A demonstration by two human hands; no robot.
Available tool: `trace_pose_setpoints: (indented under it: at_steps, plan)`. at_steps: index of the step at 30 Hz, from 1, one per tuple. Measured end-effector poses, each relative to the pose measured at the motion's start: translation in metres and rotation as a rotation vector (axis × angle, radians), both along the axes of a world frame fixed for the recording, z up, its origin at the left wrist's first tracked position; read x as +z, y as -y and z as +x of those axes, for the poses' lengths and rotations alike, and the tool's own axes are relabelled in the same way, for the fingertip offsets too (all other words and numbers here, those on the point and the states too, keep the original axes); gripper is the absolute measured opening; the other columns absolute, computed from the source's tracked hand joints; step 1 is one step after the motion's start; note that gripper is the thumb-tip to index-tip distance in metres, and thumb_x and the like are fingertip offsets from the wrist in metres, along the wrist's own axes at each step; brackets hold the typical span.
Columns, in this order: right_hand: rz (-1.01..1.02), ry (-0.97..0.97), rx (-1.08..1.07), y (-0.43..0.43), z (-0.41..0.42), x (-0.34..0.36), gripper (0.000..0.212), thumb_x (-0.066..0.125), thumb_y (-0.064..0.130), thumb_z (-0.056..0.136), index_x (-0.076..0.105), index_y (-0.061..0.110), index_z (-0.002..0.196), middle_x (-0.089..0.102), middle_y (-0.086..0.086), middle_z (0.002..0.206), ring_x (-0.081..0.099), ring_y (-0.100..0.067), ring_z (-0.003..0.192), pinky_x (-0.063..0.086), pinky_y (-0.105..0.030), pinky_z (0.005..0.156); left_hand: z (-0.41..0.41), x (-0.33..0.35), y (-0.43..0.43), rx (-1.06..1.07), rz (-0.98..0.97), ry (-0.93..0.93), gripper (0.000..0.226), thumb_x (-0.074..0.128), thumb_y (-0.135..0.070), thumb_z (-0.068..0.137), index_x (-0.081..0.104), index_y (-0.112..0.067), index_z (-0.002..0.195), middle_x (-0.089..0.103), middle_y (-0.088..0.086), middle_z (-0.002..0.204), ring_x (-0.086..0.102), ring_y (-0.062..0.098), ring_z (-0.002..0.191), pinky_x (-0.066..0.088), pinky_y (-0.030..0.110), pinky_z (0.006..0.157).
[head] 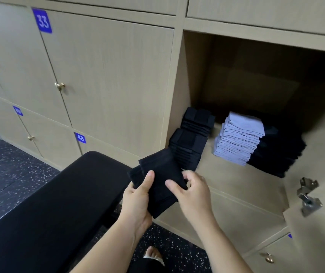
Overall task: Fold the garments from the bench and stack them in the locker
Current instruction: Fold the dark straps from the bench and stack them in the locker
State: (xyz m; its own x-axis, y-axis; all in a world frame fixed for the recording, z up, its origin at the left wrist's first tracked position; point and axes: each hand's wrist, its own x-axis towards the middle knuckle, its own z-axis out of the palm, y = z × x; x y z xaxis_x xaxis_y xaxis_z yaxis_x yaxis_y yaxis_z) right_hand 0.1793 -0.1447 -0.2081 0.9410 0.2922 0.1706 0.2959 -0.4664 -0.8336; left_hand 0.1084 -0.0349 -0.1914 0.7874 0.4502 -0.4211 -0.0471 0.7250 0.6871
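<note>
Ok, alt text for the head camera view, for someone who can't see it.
The left hand and right hand hold a folded black garment before an open locker. Inside sit black stacks, a pale lilac stack and a dark stack at its right. A black bench lies lower left.

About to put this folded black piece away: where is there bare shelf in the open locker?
Bare shelf runs along the front edge, before the lavender stack and the dark stack. A narrow gap lies between the black stacks and the lavender one. The left wall and back right are crowded.
</note>
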Motion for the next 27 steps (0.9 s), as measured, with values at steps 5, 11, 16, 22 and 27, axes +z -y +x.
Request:
trace_pose_setpoints:
  at_steps: [5,11,16,22,27]
  plan:
    - [0.282,-0.075,0.014,0.003,-0.016,0.018,0.009,0.069,0.020,0.083,0.060,0.021,0.080,0.064,0.005,0.076,0.059,-0.010,0.074,0.047,-0.024,0.066,-0.007,0.007,0.010,-0.031,-0.010,0.030,0.033,0.051,-0.032,0.100,0.062,-0.011,0.123,0.072,0.013,0.111,0.070,0.031,0.102,0.051,0.052,0.095]
    - [0.390,-0.089,0.037,0.003,-0.017,0.020,0.004,0.061,0.025,0.088,0.064,0.024,0.086,0.070,0.007,0.084,0.064,-0.014,0.083,0.053,-0.037,0.077,-0.008,0.013,0.012,-0.071,-0.054,0.017,0.031,0.046,-0.031,0.102,0.063,-0.016,0.123,0.073,0.010,0.111,0.072,0.029,0.098,0.059,0.043,0.074]
    - [0.384,-0.101,0.058,0.000,-0.014,0.022,0.017,0.062,0.030,0.082,0.066,0.027,0.098,0.071,0.006,0.092,0.066,-0.014,0.090,0.055,-0.038,0.082,-0.007,0.013,0.012,-0.059,-0.021,0.016,0.027,0.061,-0.007,0.091,0.063,-0.007,0.118,0.074,0.016,0.104,0.074,0.031,0.087,0.060,0.042,0.061]
    - [0.210,-0.140,0.005,-0.001,-0.001,0.026,0.012,0.068,0.018,0.075,0.063,0.024,0.085,0.067,0.013,0.081,0.061,-0.006,0.077,0.053,-0.030,0.072,-0.006,0.007,0.006,-0.032,0.061,0.013,0.023,0.066,0.001,0.082,0.066,-0.006,0.104,0.073,0.020,0.103,0.071,0.037,0.092,0.059,0.050,0.077]
    - [-0.071,-0.173,0.292,-0.003,0.027,0.047,0.075,0.066,0.011,0.076,0.037,0.035,0.141,0.043,0.010,0.133,0.046,-0.007,0.111,0.044,-0.024,0.091,-0.007,-0.002,-0.003,-0.139,0.086,0.011,0.034,0.071,-0.008,0.074,0.066,-0.006,0.107,0.073,0.021,0.101,0.072,0.038,0.088,0.061,0.047,0.066]
